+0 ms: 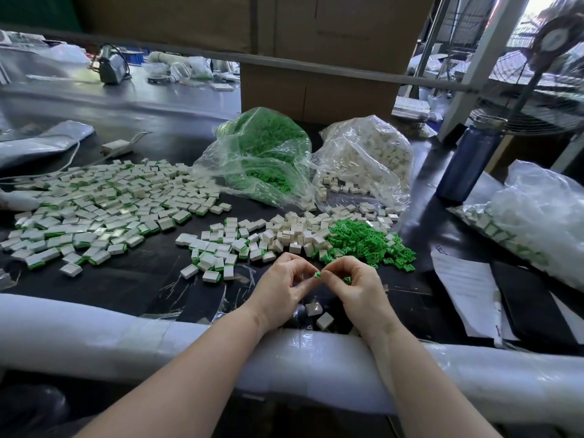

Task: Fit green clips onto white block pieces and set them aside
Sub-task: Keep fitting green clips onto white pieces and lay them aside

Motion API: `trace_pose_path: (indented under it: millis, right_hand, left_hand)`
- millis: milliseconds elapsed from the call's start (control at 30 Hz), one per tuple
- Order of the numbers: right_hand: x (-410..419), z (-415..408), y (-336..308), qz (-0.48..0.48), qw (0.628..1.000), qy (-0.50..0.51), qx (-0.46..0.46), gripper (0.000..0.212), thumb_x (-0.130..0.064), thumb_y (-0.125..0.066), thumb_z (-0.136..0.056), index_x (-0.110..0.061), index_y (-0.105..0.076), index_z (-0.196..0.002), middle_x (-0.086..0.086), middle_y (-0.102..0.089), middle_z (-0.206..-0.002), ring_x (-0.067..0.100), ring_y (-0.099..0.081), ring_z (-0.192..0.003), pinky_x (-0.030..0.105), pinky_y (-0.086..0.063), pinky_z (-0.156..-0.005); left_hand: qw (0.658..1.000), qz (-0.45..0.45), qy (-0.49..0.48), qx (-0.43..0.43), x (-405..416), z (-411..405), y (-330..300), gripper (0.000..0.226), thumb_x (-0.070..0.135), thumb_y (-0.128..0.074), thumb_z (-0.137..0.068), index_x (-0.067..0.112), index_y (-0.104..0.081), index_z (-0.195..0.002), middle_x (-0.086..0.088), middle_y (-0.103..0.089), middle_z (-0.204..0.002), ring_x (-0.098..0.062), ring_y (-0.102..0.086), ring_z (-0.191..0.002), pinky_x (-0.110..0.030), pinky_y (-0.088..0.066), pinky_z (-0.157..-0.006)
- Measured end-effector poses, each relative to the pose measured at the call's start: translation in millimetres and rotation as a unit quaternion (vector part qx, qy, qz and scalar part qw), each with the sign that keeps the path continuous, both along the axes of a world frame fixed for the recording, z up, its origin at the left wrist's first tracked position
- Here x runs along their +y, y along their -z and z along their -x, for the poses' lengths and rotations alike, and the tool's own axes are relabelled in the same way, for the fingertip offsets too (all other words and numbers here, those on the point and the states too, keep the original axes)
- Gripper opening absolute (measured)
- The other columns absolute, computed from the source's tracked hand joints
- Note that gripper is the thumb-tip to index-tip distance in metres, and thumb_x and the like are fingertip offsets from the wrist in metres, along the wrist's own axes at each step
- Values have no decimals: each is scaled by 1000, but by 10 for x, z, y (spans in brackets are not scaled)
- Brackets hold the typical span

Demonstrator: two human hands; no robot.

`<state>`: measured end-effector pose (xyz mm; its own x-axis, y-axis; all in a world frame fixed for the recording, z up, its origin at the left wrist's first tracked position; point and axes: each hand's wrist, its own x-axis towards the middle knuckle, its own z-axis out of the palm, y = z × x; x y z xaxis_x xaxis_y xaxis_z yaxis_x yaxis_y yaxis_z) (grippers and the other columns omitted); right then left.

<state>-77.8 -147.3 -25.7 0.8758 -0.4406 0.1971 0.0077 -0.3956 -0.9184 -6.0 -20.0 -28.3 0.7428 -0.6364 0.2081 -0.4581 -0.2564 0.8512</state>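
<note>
The right hand (354,287) pinches a green clip (318,274) between thumb and forefinger, with more green showing under its curled fingers. The left hand (284,284) faces it, fingertips curled in toward the clip; whether it holds a white block is hidden by its own fingers. The clip sits right between the two hands, nearer the right one, so the fit looks to turn on pressing the hands together across that small gap. Just nearer than the clip, two loose white blocks (318,314) lie on the tabletop (132,279). Just beyond the clip is the pile of loose clips (363,241), with unfitted blocks (290,232) beside it. Farther left of the clip spread the finished pieces (94,210). Farthest stand the bag of clips (262,153) and the bag of blocks (369,153).
</note>
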Motion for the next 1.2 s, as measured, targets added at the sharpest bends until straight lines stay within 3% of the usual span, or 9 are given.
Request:
trace_pose_path:
  millis: [67,200,367,433,567,667,767,967,1200]
  right_hand:
    - [-24,6,-5,5,999,31,-15,13,-8,-68,-82,-18,-64,-74,1,-64,-76,12,-58,-73,22,-48,-70]
    - [-130,11,29,0,981,191,-41,14,-11,-69,-82,-17,-64,-71,2,-63,-70,16,-54,-66,24,-43,-62]
    - [-278,27,62,-14,933,358,-43,11,-11,-66,-84,-15,-62,-75,17,-65,-86,27,-59,-79,29,-44,-73]
    - [-306,33,71,-28,924,381,-29,9,-10,-63,-85,-14,-62,-78,18,-65,-92,27,-58,-80,27,-41,-72]
    - [-339,34,83,-36,918,395,15,13,-5,-56,-87,-9,-68,-91,18,-65,-101,28,-60,-87,29,-45,-77]
    - [-348,21,101,-13,918,390,71,20,-6,-54,-88,-9,-69,-101,16,-62,-112,31,-58,-103,38,-47,-91]
    - [-331,13,104,20,919,375,119,21,-12,-56,-89,-8,-68,-106,18,-59,-117,34,-52,-111,40,-42,-99]
    - [-299,3,76,85,913,355,179,21,-19,-58,-90,-11,-70,-105,18,-55,-119,34,-45,-113,36,-38,-98]
    - [-297,5,74,76,918,351,170,17,-19,-63,-87,-14,-67,-102,13,-58,-114,32,-49,-111,40,-41,-96]
  left_hand:
    - [1000,2,-15,8,14,-7,4,9,15,-63,-87,14,-67,-95,1,-62,-91,-15,-59,-83,-21,-49,-79]
    - [997,18,-73,28,42,-17,1,14,13,-60,-88,17,-65,-101,7,-63,-82,-9,-61,-78,-18,-52,-76]
    - [976,38,-216,-10,90,-51,-2,25,6,-55,-90,18,-65,-110,-1,-65,-97,-14,-64,-82,-27,-55,-77]
    - [964,39,-258,-40,90,-84,7,25,5,-55,-91,15,-67,-110,-3,-59,-103,-13,-57,-84,-18,-47,-81]
    - [957,9,-288,-34,95,-111,19,27,5,-58,-88,10,-64,-114,-7,-42,-112,-20,-51,-96,-4,-27,-82]
    - [956,-42,-289,-26,98,-114,32,35,10,-61,-87,1,-58,-121,-13,-35,-125,-24,-42,-116,-12,-25,-97]
    - [956,-96,-277,-19,83,-104,20,42,16,-60,-88,-1,-51,-126,-13,-29,-132,-27,-37,-121,-22,-28,-103]
    - [959,-135,-248,-16,73,-75,15,43,20,-57,-90,-1,-48,-126,-12,-22,-143,-27,-31,-130,-26,-26,-107]
    - [960,-142,-240,-39,73,-67,20,48,21,-57,-91,2,-44,-133,-10,-19,-147,-26,-21,-137,-29,-19,-113]
